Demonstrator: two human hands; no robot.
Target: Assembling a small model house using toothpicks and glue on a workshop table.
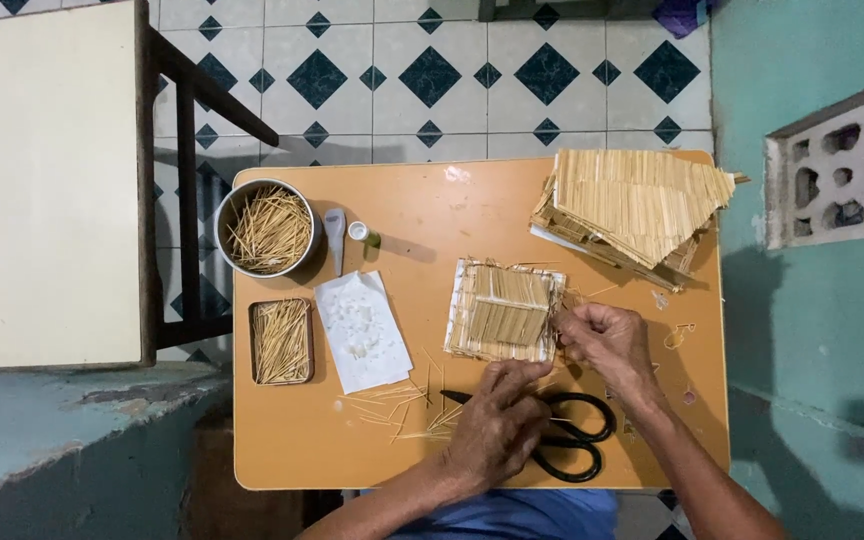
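A small stick panel (pixel 505 310) at the frame's middle is pinched by the right hand (pixel 607 340) – fingers narrow – and steadied by the curled left hand (pixel 497 425), so careful pressing seems called for.

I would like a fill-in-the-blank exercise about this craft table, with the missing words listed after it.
1. The round metal bowl holds thin ____ sticks.
2. The black scissors lie beside the ____ hand.
3. The right hand touches the ____ edge of the small stick panel.
4. The table top is ____ in colour.

Missing words: wooden; left; right; orange
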